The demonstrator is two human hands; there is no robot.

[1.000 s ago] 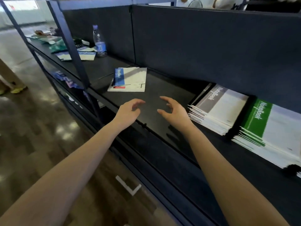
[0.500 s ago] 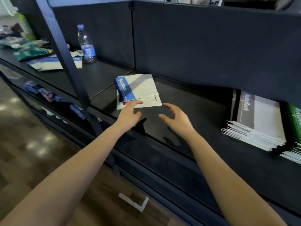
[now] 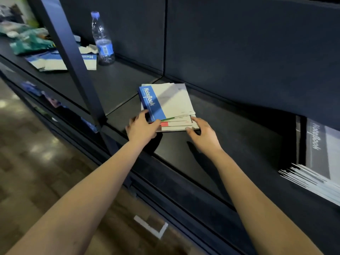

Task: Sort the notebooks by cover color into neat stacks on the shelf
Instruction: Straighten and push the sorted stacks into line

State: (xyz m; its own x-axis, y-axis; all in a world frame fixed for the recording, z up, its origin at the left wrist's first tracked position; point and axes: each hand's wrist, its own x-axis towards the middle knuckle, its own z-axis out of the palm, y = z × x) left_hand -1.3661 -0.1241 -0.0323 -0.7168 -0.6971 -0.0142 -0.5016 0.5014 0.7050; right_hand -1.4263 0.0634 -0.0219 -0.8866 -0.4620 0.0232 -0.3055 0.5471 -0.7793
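Bracketing the mixed pile of notebooks [image 3: 171, 105] from both near corners, the person seems set either to square it up or to lift it for sorting. The left hand [image 3: 141, 127] grasps the pile's near-left corner, thumb over the front edge and a finger along the side. The right hand [image 3: 203, 134] lies released against the pile's near-right corner, its loosely bent fingertips touching the edges rather than closing on them. That two-sided hold suits a loose pile, since the covers are fanned and skewed and could slide apart if pulled from one side. The pile lies flat on the dark shelf [image 3: 230, 137], close to the back panel. Its top notebook [image 3: 152, 104] has a white cover with a blue band lettered "NoteBook". Under it a green edge [image 3: 168, 119] and a red patch [image 3: 164, 124] peek out at the front, so the colours here are not yet separated. Well to the right of the pile lies a fanned grey-banded stack [image 3: 320, 150], apparently sorted already. Just left of the pile stands the shelf's upright post [image 3: 73, 57]. Farther back and left of the pile stands a water bottle [image 3: 103, 39], and past it are more blue-and-white notebooks [image 3: 53, 61], lying loose.
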